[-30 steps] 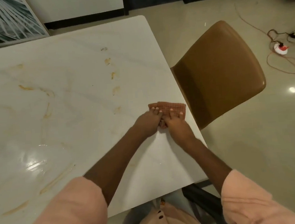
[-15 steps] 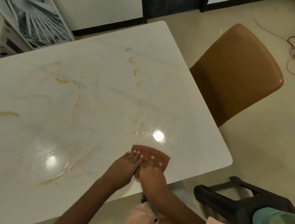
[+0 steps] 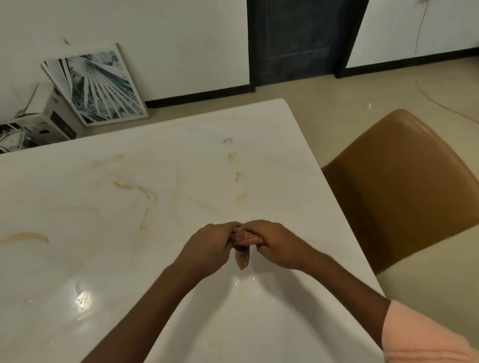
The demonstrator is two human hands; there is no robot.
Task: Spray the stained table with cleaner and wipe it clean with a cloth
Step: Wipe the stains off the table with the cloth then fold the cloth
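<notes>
Bunching into a wad, the small reddish checked cloth [image 3: 241,242] is gripped between the left hand [image 3: 209,248] and right hand [image 3: 277,242], fingers curled round it, just above the white marble table [image 3: 97,278]. Beyond the cloth, orange-brown stains [image 3: 135,189] remain; smearing is likely if the wad is dragged unevenly.

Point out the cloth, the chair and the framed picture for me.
cloth [image 3: 243,257], head view, hanging end between the hands
chair [image 3: 405,185], head view, middle of seat
framed picture [image 3: 99,86], head view, middle of print
</notes>
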